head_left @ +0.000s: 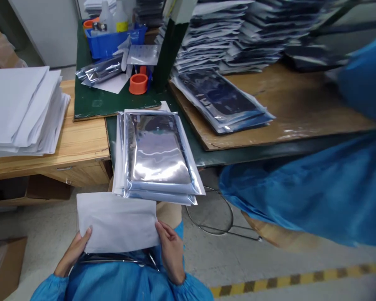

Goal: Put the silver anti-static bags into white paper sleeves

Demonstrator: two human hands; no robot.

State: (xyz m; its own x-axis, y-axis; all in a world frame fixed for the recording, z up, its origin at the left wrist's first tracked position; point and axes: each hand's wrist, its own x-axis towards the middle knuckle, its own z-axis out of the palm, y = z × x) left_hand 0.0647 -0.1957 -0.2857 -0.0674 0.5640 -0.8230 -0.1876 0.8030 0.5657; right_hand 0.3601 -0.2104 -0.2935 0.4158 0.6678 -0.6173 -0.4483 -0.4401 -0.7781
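I see two bare hands in blue sleeves holding a white rectangular sheet (117, 225) above the person's lap, at the lower left of centre. The left hand (77, 248) is closed on its lower left side, thumb on the upper face and fingers hidden beneath. The right hand (171, 246) pinches the right edge, thumb against curled forefinger. Under the sheet's lower edge I make out a dark glossy strip (113, 258), perhaps film, though too little shows for me to be sure.

Just beyond the sheet, a pile of shiny silver pouches (161, 154) overhangs the near edge of a green-topped bench (119, 100). To the left, a stack of white sheets (15, 108) rests on a wooden desk (90, 136). Behind the pouches are an orange ring (138, 83) and a blue bin (113, 45) with bottles. To the right, more flat packets (219, 96) lie on brown cardboard (301, 104), near a co-worker's blue garment (301, 192).
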